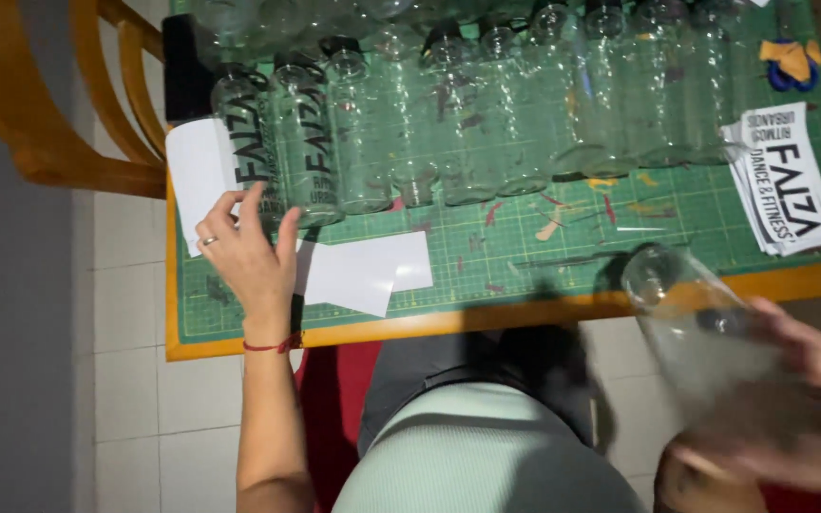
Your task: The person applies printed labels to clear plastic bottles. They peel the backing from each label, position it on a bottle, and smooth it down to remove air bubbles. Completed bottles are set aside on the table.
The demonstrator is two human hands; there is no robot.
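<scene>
My left hand (pixel 249 252) reaches onto the green cutting mat (pixel 525 233), fingers spread and curled at the base of a clear labelled bottle (pixel 251 142) in the front left of the row; whether it grips the bottle I cannot tell. A ring is on one finger and a red string is around the wrist. My right hand (pixel 800 399), blurred at the lower right, holds a clear empty bottle (pixel 691 318) tilted with its mouth toward the table edge. White paper pieces (pixel 363 271) lie beside my left hand.
Several clear bottles (pixel 486 104) stand in rows across the mat. A stack of printed white stickers (pixel 791 180) lies at the right. Blue-handled scissors (pixel 791 62) sit at the far right corner. A wooden chair (pixel 68 104) stands left of the orange-edged table (pixel 486 318).
</scene>
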